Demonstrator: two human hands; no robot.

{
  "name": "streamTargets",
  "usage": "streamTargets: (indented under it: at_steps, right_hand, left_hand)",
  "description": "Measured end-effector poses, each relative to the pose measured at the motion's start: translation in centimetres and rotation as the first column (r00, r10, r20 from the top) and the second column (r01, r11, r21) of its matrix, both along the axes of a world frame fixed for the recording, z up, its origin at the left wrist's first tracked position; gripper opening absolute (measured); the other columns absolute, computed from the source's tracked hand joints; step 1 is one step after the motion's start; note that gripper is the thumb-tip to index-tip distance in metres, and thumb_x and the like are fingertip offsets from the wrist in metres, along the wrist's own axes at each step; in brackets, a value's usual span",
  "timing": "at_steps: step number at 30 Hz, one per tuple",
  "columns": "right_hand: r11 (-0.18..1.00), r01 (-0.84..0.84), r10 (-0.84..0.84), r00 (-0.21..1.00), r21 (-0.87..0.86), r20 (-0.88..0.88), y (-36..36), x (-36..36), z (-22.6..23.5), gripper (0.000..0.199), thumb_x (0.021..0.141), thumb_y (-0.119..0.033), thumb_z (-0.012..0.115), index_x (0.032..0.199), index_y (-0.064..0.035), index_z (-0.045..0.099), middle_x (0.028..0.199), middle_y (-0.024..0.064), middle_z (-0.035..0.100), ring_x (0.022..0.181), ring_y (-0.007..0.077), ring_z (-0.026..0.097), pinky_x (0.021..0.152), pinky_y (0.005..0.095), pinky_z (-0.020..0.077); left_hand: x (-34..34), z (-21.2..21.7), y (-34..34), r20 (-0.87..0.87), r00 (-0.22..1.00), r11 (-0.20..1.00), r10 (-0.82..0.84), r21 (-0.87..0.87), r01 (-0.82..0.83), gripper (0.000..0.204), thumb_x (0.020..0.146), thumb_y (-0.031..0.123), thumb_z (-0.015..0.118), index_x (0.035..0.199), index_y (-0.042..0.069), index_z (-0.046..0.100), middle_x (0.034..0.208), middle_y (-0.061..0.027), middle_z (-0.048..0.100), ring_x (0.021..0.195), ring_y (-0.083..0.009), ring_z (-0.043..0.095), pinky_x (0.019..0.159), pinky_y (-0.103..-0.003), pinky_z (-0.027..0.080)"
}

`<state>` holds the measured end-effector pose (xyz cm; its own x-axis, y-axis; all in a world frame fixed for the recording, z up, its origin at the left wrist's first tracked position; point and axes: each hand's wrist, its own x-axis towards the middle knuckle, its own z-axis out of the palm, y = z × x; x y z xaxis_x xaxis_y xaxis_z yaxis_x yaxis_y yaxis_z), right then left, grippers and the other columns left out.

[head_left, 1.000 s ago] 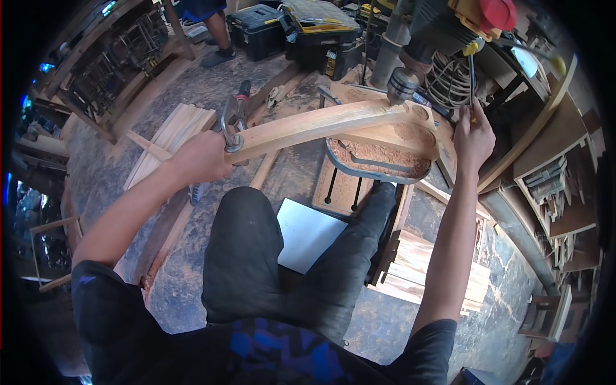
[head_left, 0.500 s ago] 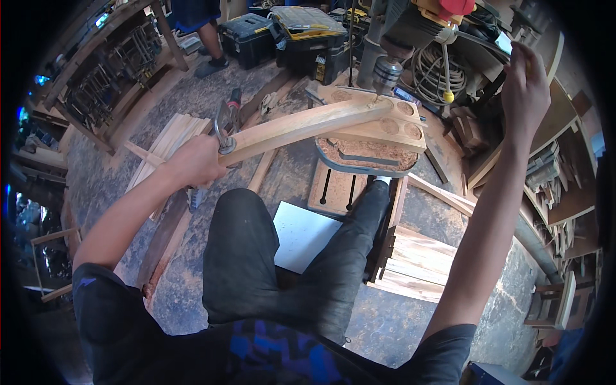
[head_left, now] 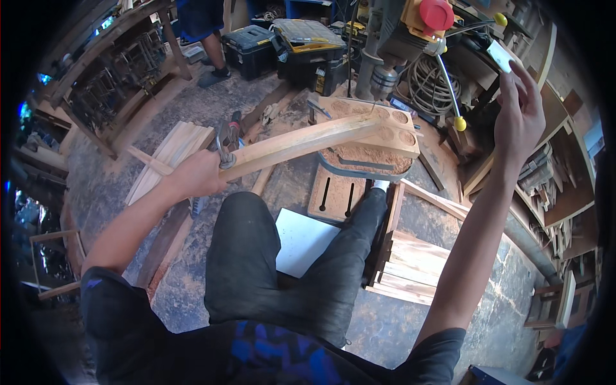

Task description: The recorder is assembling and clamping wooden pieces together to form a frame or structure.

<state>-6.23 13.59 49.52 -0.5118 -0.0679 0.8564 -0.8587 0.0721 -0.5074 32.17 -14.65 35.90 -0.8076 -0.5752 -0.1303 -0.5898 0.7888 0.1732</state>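
Note:
My left hand [head_left: 203, 174] is closed round the near end of a long, pale wooden bar [head_left: 295, 142]. A metal clamp [head_left: 226, 146] stands on the bar beside my fingers. The bar's far end rests on a wooden block [head_left: 401, 142] with round recesses, which sits on the shavings-covered drill press table [head_left: 369, 168]. Above that end hangs the drill chuck [head_left: 384, 80], its thin bit pointing down at the bar. Raised at the right, my right hand [head_left: 521, 115] has its fingers stretched up and apart, close to the press's feed handle [head_left: 449, 83] with yellow knobs.
A red stop button [head_left: 436, 14] tops the press. Coiled hose [head_left: 427, 80] hangs behind it. Toolboxes [head_left: 308, 38] and another person's leg [head_left: 215, 51] are at the back. Wooden strips [head_left: 170, 154] lie left; boards [head_left: 414, 263] lie right. White paper [head_left: 301, 237] lies between my legs.
My right hand has come down slightly and its fingers have spread from a closed shape. The feed handle has turned, and more of the press head shows. My left hand keeps its hold.

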Motion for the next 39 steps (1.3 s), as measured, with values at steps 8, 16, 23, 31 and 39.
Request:
streamTargets:
  at_steps: [8,16,23,31,39]
  right_hand:
    - [0.961,-0.074,0.081,0.997,-0.268,0.017,5.4,5.3,-9.9,0.023,0.098,0.002,0.058,0.118,0.0044,0.068,0.117,0.0159,0.068,0.102,0.0176,0.064,0.084,0.0270,0.0539]
    - [0.932,-0.354,0.355,0.935,0.076,0.003,2.3,19.9,-21.3,0.015,0.077,0.003,0.062,0.091,0.0021,0.068,0.090,0.0166,0.067,0.083,0.0315,0.063,0.075,0.0394,0.0522]
    - [0.272,-0.794,0.709,0.547,0.543,0.445,1.4,24.0,-18.5,0.042,0.086,-0.027,0.072,0.120,-0.0030,0.068,0.105,0.0177,0.068,0.092,0.0355,0.067,0.084,0.0443,0.0524]
    - [-0.010,-0.855,0.214,-0.509,-0.519,0.834,14.2,24.8,-22.8,0.067,0.100,-0.030,0.064,0.154,0.0009,0.037,0.136,0.0129,0.060,0.114,0.0186,0.059,0.100,0.0341,0.0461]
    - [0.185,-0.784,0.092,-0.586,-0.592,0.805,19.4,26.6,-18.2,0.059,0.095,-0.035,0.065,0.137,0.0025,0.046,0.117,0.0188,0.067,0.103,0.0258,0.066,0.088,0.0337,0.0524]
  left_hand:
    - [8.6,1.7,6.3,-0.064,0.998,0.988,-0.005,0.155,0.015,0.056,0.063,0.015,0.078,0.116,0.002,0.063,0.089,-0.0184,0.069,0.084,-0.0333,0.069,0.075,-0.039,0.055]
    - [13.0,4.3,8.2,-0.271,0.960,0.671,0.072,0.725,0.155,0.063,0.061,0.005,0.082,0.121,0.004,0.062,0.103,-0.0038,0.066,0.094,-0.0146,0.061,0.084,-0.031,0.050]
    - [16.6,-3.2,8.4,-0.123,0.992,0.334,0.000,0.936,0.116,0.070,0.060,0.016,0.088,0.123,0.001,0.061,0.100,-0.0066,0.069,0.085,-0.0156,0.066,0.073,-0.031,0.053]
    - [15.2,-14.9,16.0,-0.147,0.966,-0.622,0.214,0.741,0.251,0.065,0.064,0.023,0.084,0.119,0.001,0.056,0.096,-0.0102,0.062,0.081,-0.0212,0.062,0.072,-0.034,0.050]
    - [9.7,-18.7,17.6,0.116,0.987,-0.647,-0.112,0.745,-0.161,0.042,0.077,0.026,0.071,0.111,0.005,0.057,0.091,-0.0071,0.060,0.078,-0.0172,0.060,0.070,-0.031,0.050]
